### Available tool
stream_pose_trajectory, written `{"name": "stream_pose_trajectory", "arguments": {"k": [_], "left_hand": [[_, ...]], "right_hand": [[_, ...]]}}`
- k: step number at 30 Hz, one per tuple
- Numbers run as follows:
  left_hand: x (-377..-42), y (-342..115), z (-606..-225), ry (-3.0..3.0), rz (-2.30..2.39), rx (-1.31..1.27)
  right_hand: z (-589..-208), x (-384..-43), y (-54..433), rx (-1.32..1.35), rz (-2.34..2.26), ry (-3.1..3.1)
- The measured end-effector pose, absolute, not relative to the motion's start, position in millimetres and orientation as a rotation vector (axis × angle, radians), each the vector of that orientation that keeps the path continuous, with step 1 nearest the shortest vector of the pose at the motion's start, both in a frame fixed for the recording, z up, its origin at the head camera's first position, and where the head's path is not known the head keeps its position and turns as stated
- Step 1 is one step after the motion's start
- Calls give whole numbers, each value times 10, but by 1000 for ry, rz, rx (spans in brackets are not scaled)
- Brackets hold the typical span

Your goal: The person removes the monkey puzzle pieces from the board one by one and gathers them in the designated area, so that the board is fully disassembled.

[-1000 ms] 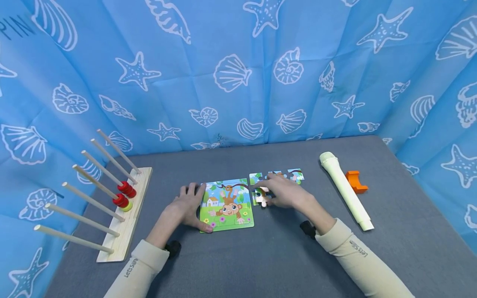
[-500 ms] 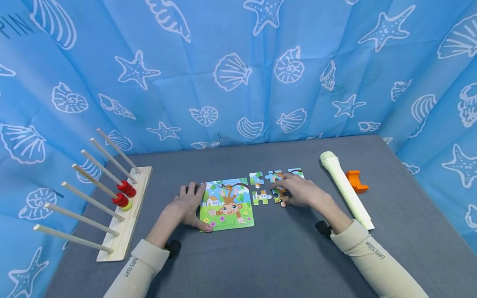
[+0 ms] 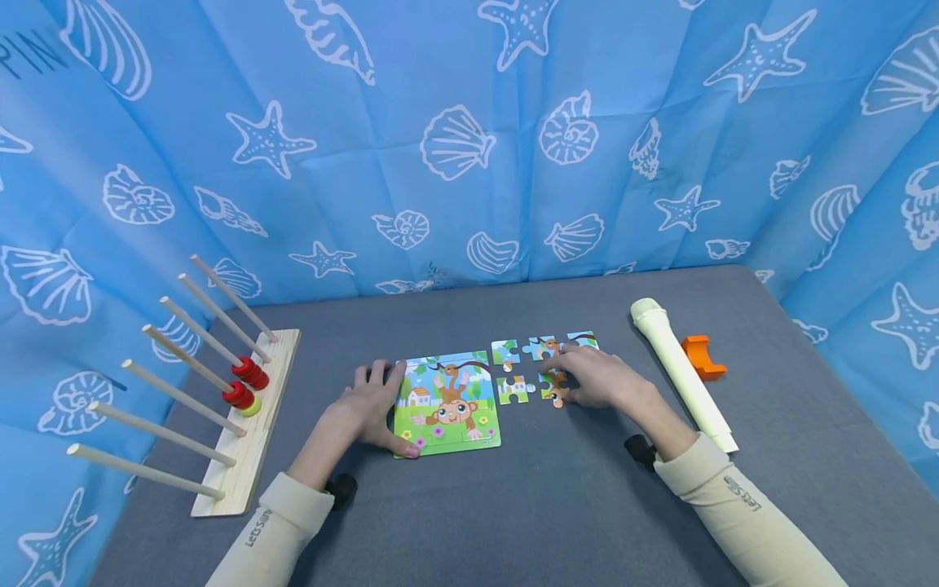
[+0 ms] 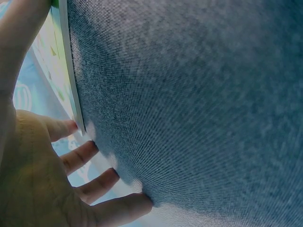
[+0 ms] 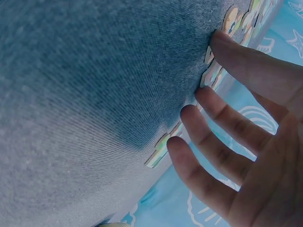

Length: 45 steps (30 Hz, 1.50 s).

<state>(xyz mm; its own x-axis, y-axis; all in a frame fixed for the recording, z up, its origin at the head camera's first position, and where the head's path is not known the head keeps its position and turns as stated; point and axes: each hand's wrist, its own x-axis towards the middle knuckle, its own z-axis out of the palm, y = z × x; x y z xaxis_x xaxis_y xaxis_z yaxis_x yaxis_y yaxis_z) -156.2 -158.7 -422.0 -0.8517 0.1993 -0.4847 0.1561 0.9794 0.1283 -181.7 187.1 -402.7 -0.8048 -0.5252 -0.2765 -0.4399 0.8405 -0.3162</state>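
A square monkey picture puzzle [image 3: 447,403] lies in the middle of the table. My left hand [image 3: 370,408] rests along its left side, thumb on the near edge and index finger at the far left corner. In the left wrist view the fingers [image 4: 100,186] are spread and nearly straight, with tips down on the cloth. To the right, my right hand [image 3: 596,377] pinches a jigsaw piece [image 3: 556,398] with a monkey face, thumb at its near side and index finger at its far side. The other fingers [image 5: 208,137] reach over further pieces, partly hiding them.
Loose jigsaw pieces lie around the right hand: a house piece [image 3: 512,390], a leafy corner piece [image 3: 504,350] and a branch piece [image 3: 583,336]. A pale microphone [image 3: 682,371] and an orange block [image 3: 701,359] lie farther right. A wooden peg rack [image 3: 253,432] with rings stands left.
My right hand has moved right with its jigsaw piece, from over the house piece to beside it, uncovering that piece. It shifts little in the last half second. My left hand stays put.
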Motion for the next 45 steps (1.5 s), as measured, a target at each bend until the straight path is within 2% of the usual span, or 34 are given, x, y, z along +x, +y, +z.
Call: {"name": "stream_pose_trajectory", "arguments": {"k": [15,31,45], "left_hand": [[-1560,-1591,-4211,2605,119,253],[-1565,-1591,-4212,2605,103,247],[-1556,-1610,-4210,2629,139,290]], "right_hand": [[-3994,-1810,1787,-731,-360,2694],[-3897,-1737,1230,-865,-399,2660],[-4039,-1686,807,-882,-395,2558]]}}
